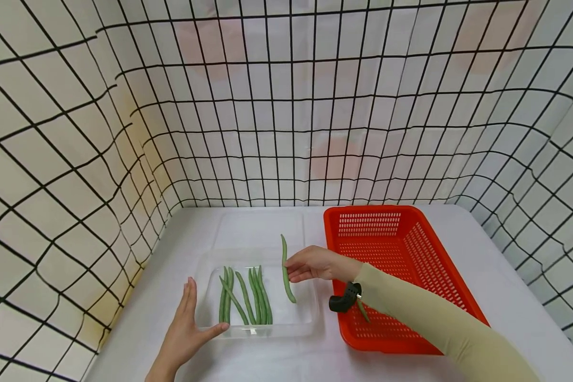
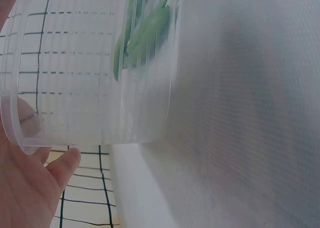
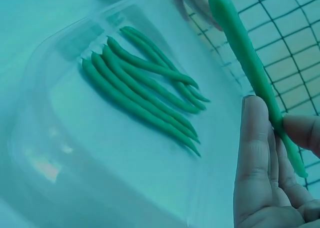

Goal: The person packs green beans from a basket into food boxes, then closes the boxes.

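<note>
A clear plastic container (image 1: 291, 331) stands on the white table with several green beans (image 1: 245, 297) lying lengthwise inside, mostly toward its left. Between thumb and fingertips my right hand (image 1: 317, 263) pinches one more green bean (image 1: 284, 250), held over the container's right part. The right wrist view shows this bean slanting across the fingers (image 3: 255, 143). My left hand (image 1: 186, 323) is at the container's front left corner, fingers extended along the left side and thumb on the front rim. From the left wrist, the container's wall (image 2: 75, 113) partly covers that hand.
A red perforated basket (image 1: 367, 210) sits to the right, with a green bean (image 1: 363, 310) partly hidden under my right wrist. Behind the container lies a clear flat lid (image 1: 260, 225). Black wire mesh (image 1: 291, 101) encloses the back and sides of the table.
</note>
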A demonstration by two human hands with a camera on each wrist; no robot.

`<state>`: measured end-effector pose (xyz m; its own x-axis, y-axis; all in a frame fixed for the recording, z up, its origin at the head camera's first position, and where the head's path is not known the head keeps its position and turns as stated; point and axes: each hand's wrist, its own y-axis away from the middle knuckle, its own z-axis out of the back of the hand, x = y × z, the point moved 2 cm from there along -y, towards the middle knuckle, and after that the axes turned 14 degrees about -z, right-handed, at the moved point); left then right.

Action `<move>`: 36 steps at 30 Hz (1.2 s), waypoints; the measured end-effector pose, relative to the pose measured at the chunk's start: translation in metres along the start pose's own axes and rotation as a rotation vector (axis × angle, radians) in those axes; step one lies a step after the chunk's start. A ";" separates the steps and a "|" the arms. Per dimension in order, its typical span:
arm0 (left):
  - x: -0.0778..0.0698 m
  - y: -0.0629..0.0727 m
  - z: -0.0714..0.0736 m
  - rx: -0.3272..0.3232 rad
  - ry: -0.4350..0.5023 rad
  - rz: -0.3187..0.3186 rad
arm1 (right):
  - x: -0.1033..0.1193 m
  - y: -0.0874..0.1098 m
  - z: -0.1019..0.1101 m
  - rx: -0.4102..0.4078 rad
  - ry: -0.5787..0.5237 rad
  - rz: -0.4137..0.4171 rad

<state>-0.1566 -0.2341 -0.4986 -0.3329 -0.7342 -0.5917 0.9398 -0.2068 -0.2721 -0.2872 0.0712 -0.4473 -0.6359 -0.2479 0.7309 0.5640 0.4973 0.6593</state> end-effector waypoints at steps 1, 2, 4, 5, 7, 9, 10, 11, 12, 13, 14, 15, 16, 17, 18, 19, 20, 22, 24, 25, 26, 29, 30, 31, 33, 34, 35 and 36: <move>0.000 0.000 0.000 -0.001 0.002 -0.001 | -0.001 -0.004 -0.003 -0.003 0.001 -0.006; 0.000 0.000 -0.001 -0.001 0.002 -0.002 | -0.002 -0.007 -0.006 -0.008 0.006 -0.010; -0.001 0.001 -0.001 -0.002 -0.001 -0.002 | -0.003 -0.012 -0.012 -0.015 0.011 -0.017; -0.001 0.001 -0.001 -0.003 -0.002 -0.002 | -0.004 -0.014 -0.015 -0.021 0.014 -0.023; -0.002 0.000 -0.001 -0.004 -0.002 -0.004 | -0.004 -0.018 -0.019 -0.034 0.020 -0.033; -0.002 0.000 -0.001 -0.004 -0.003 -0.005 | -0.005 -0.021 -0.023 -0.050 0.034 -0.043; -0.002 -0.001 -0.001 -0.006 -0.004 -0.008 | -0.005 -0.024 -0.024 -0.058 0.038 -0.051; -0.002 -0.001 -0.001 -0.006 -0.004 -0.009 | -0.006 -0.026 -0.026 -0.066 0.044 -0.061; -0.002 -0.002 -0.001 -0.006 -0.003 -0.010 | -0.006 -0.028 -0.027 -0.073 0.050 -0.069; -0.002 -0.002 -0.002 -0.007 -0.004 -0.011 | -0.007 -0.030 -0.027 -0.081 0.056 -0.077; -0.002 -0.002 -0.002 -0.005 -0.003 -0.012 | -0.008 -0.033 -0.028 -0.087 0.063 -0.085; -0.002 -0.002 -0.003 -0.006 -0.004 -0.013 | -0.009 -0.034 -0.029 -0.095 0.072 -0.090; -0.002 -0.002 -0.003 -0.006 -0.005 -0.012 | -0.011 -0.036 -0.029 -0.102 0.079 -0.097; -0.002 -0.002 -0.003 -0.004 -0.005 -0.009 | -0.012 -0.038 -0.029 -0.110 0.089 -0.102; -0.002 -0.002 -0.003 -0.004 -0.005 -0.008 | -0.013 -0.039 -0.030 -0.119 0.096 -0.106; -0.002 -0.001 -0.003 -0.002 -0.007 -0.006 | -0.014 -0.040 -0.030 -0.126 0.104 -0.108; -0.001 -0.001 -0.003 0.000 -0.007 -0.004 | -0.016 -0.040 -0.030 -0.132 0.117 -0.107; -0.001 -0.001 -0.003 0.004 -0.008 0.002 | -0.018 -0.040 -0.031 -0.145 0.152 -0.109; -0.002 -0.001 -0.003 0.006 -0.010 0.003 | -0.020 -0.039 -0.032 -0.150 0.185 -0.111; -0.002 -0.001 -0.003 0.006 -0.012 0.002 | -0.021 -0.038 -0.032 -0.151 0.204 -0.112; -0.002 -0.001 -0.003 0.006 -0.013 0.001 | -0.022 -0.036 -0.033 -0.151 0.224 -0.111; -0.002 -0.001 -0.001 0.001 -0.020 -0.010 | -0.022 -0.033 -0.034 -0.136 0.256 -0.104; -0.002 -0.001 -0.001 0.000 -0.022 -0.012 | -0.021 -0.031 -0.034 -0.129 0.260 -0.100; -0.002 -0.001 -0.001 -0.001 -0.021 -0.013 | -0.020 -0.030 -0.034 -0.122 0.263 -0.096; -0.002 -0.001 0.000 0.000 -0.020 -0.010 | -0.018 -0.026 -0.035 -0.105 0.265 -0.084; -0.001 -0.001 -0.001 0.000 -0.017 -0.006 | -0.017 -0.025 -0.034 -0.097 0.264 -0.079; -0.001 -0.001 0.000 0.002 -0.014 -0.004 | -0.015 -0.022 -0.034 -0.092 0.264 -0.071; 0.000 0.000 0.000 0.003 -0.013 -0.001 | -0.014 -0.020 -0.032 -0.084 0.260 -0.062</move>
<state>-0.1567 -0.2335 -0.4985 -0.3332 -0.7421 -0.5816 0.9396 -0.2098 -0.2705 -0.2726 0.0380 -0.4651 -0.5196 -0.4863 0.7025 0.5771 0.4065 0.7083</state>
